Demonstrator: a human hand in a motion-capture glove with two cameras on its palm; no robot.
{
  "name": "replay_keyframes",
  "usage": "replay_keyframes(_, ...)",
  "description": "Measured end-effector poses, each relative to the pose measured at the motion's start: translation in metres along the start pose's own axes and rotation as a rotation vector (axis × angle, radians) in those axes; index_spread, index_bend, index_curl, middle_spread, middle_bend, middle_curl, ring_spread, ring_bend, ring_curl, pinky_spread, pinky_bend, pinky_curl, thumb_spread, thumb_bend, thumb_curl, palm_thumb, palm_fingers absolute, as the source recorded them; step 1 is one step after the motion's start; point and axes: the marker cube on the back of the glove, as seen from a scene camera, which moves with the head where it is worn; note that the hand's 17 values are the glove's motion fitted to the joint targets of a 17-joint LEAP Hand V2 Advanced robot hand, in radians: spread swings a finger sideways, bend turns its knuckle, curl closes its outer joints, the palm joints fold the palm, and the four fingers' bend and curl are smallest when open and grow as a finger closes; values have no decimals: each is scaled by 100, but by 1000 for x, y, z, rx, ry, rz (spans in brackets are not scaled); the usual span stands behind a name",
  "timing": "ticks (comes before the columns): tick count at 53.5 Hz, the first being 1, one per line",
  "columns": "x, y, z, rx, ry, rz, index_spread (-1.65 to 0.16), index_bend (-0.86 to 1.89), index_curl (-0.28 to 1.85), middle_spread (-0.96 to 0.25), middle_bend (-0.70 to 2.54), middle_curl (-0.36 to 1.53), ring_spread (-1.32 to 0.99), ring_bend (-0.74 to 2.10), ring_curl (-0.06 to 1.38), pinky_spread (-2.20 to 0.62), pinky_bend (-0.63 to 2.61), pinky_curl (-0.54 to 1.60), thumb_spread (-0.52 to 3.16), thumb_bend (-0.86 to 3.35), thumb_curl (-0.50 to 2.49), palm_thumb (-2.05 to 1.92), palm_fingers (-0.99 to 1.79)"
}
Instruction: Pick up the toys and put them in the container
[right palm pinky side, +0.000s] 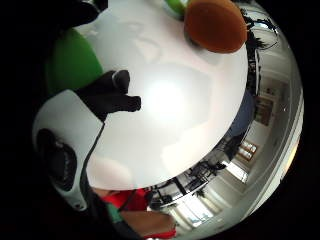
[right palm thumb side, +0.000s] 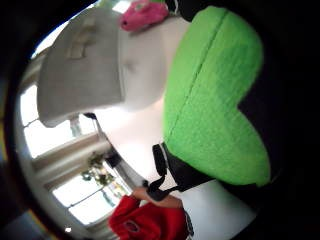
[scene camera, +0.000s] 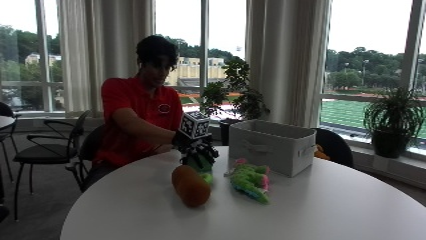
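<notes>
Gloved right hand (scene camera: 197, 150) grips a green plush toy (right palm thumb side: 215, 110), lifted off the table (scene camera: 333, 210) for the grey fabric container (scene camera: 271, 146) nearby; orange toy (scene camera: 190, 186) waits.

Glossy, smooth white table top (scene camera: 333, 210). Matt woven grey cloth on container (scene camera: 273, 145). Fuzzy pile fabric on green toy (right palm thumb side: 215, 95), held in black knit-gloved right hand (scene camera: 196, 147). Plush orange toy (scene camera: 191, 186), at 7 o'clock of container.

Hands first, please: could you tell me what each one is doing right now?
Right hand: holding the green toy.
Other hand: cannot be told.
</notes>
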Motion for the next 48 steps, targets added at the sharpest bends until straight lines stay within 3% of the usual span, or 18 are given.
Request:
replay_keyframes(6,-1,-9,-4,-41,94,-2,-43,18,27,-11,15,17,-9,56,33,0,137,42,107,-1,29,8,7)
replay_keyframes(24,-27,1,-8,79,111,-34,-41,17,31,-29,42,30,-35,89,39,-26,111,32,117,14,44,46,78)
replay_keyframes(28,-21,-1,-29,162,75,-78,-40,18,34,-31,43,33,-39,91,41,-30,110,33,112,15,48,53,79)
replay_keyframes(37,-19,2,-70,187,62,-67,-40,20,40,-36,45,36,-44,88,41,-35,104,32,96,14,57,63,87)
replay_keyframes(48,-23,2,-169,246,108,-58,-41,21,47,-39,40,39,-48,81,40,-36,102,33,83,12,66,69,84)
